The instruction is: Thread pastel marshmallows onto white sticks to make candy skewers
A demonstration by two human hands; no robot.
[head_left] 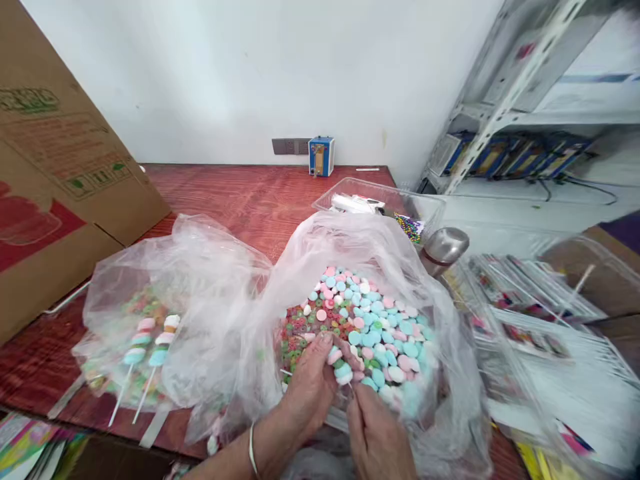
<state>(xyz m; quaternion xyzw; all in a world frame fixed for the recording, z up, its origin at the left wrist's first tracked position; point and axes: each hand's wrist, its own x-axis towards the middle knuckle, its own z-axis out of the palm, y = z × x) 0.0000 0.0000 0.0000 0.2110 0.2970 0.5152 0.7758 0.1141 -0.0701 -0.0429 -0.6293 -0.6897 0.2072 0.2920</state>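
My left hand (313,377) is closed, with its thumb and fingers around the top of a candy skewer (342,371) with pink, green, blue and white pieces. Below it, my right hand (377,427) pinches the thin white stick of that same skewer. Both hands are over a large clear plastic bag (320,243) that lies open. Inside are pastel blue, pink and white marshmallows (383,333) and, at the left, small ring-shaped gummies (300,330). Two other candy skewers (139,341) lie side by side on a second plastic bag (215,333) to the left.
A big cardboard box (65,147) stands at the left of the red wooden table (220,190). Behind the bag are a clear tray (340,190) and a metal cup (445,248). Plastic bins of wrapped packs (525,287) stand at right, below a white metal shelf (505,107).
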